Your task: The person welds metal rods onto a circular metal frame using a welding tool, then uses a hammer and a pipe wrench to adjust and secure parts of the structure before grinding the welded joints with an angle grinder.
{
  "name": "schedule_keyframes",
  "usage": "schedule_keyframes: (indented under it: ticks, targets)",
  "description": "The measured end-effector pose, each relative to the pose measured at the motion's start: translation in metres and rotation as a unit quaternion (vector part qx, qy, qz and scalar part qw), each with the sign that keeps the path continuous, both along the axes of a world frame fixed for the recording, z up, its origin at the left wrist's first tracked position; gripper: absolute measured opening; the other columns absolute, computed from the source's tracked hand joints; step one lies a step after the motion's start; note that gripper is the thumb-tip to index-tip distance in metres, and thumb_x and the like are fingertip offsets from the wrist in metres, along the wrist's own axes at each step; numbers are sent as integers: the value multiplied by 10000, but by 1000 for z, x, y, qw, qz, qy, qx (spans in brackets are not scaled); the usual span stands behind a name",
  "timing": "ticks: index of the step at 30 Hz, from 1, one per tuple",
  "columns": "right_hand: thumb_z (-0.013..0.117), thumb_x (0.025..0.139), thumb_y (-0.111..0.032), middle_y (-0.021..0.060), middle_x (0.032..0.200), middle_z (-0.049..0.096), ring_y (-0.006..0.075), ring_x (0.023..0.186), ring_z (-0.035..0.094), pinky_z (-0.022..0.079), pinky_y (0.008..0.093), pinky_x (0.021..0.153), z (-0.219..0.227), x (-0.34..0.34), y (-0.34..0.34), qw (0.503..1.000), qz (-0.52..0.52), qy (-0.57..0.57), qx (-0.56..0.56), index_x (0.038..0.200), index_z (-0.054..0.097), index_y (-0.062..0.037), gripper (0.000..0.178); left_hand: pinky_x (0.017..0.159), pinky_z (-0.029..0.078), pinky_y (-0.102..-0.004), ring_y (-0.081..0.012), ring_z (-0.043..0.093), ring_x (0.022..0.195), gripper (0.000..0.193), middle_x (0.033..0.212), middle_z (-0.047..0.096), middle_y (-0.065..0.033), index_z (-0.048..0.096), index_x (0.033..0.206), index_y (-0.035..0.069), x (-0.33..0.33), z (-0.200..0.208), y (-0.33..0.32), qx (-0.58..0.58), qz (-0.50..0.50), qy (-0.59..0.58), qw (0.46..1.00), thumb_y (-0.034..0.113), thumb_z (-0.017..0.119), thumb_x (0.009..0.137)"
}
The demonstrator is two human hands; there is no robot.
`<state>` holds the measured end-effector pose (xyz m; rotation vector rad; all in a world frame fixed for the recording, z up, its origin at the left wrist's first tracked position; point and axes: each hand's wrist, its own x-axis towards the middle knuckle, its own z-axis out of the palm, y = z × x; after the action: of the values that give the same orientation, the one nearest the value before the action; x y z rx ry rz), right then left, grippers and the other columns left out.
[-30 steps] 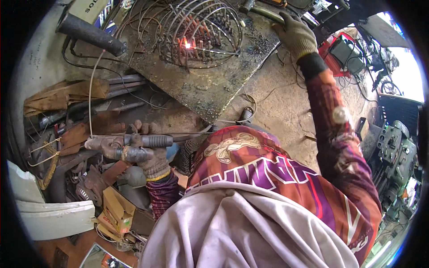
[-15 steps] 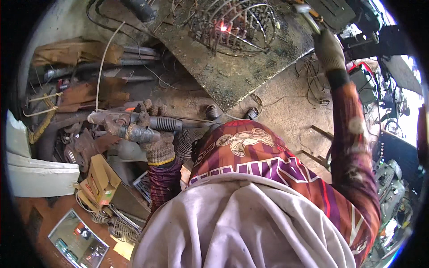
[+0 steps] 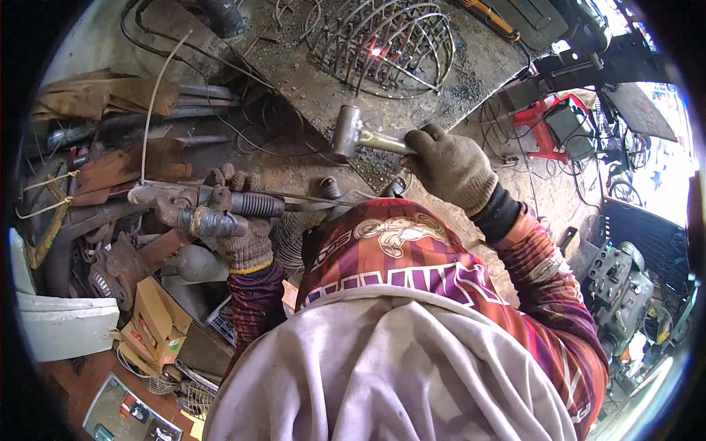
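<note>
My left hand [image 3: 250, 246], in a knitted work glove, is closed round the dark, ribbed handle of an electrode holder [image 3: 254, 204]. From its jaw a long, thin welding rod [image 3: 151, 110] rises. My right hand [image 3: 452, 165], gloved too, grips the handle of a hammer with a cylindrical metal head [image 3: 346, 131]. The hammer hangs over the near corner of a metal plate table [image 3: 471, 88]. Farther back on that table lies a domed cage of bent metal rods [image 3: 401, 37]. A small spot inside it glows red.
Left of me are metal pipes [image 3: 202, 103], scrap and an open cardboard box [image 3: 158, 323]. Another holder with an orange handle [image 3: 489, 16] lies at the table's far right. Cables run over the floor beside a red stand [image 3: 540, 132]. A grey machine [image 3: 618, 294] stands at right.
My right hand has come nearer and to the left with the hammer, from the table's far right side to its near corner. My left hand keeps its hold on the electrode holder.
</note>
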<state>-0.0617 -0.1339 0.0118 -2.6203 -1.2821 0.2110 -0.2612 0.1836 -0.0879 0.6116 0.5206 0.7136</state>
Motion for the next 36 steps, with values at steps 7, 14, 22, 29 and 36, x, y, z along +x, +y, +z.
schedule_keyframes:
  ticks: [7, 14, 22, 29, 36]
  targets:
    - [629, 985, -328, 127, 959, 634, 359, 728, 699, 567, 448, 576, 2, -3, 15, 1000, 4, -4, -14, 1057, 605, -107, 234, 881, 610, -467, -262, 695, 995, 382, 1205, 702, -76, 632, 1265, 99, -12, 10, 6, -53, -19, 29, 998, 214, 731, 914]
    - [694, 940, -268, 103, 940, 635, 345, 717, 683, 557, 460, 608, 3, 22, 14, 999, -3, -26, -31, 1104, 649, -129, 220, 868, 618, -454, -258, 697, 991, 388, 1248, 692, -83, 626, 1294, 111, -12, 6, 19, -37, -18, 66, 997, 214, 718, 931]
    - [650, 967, -345, 137, 950, 640, 365, 748, 703, 575, 468, 614, 1, 22, 15, 999, -13, -12, -43, 1091, 621, -114, 264, 873, 611, -478, -248, 695, 994, 391, 1259, 688, -80, 615, 1324, 130, -12, -2, 28, -31, -21, 36, 999, 212, 713, 954]
    - [691, 938, -304, 133, 963, 649, 369, 782, 696, 567, 468, 626, -5, -8, 2, 1000, 5, 21, -18, 1108, 624, -121, 259, 917, 571, -440, -229, 648, 1024, 392, 1236, 667, -71, 628, 1294, 126, -9, 5, 26, -15, -44, 3, 999, 196, 741, 925]
    - [668, 948, -286, 154, 944, 648, 407, 821, 680, 555, 486, 664, 7, -19, -6, 995, -84, 53, 8, 1106, 627, -109, 240, 920, 573, -462, -248, 649, 1014, 380, 1193, 662, -66, 636, 1238, 117, -8, -1, 31, -11, -25, 44, 999, 165, 763, 884]
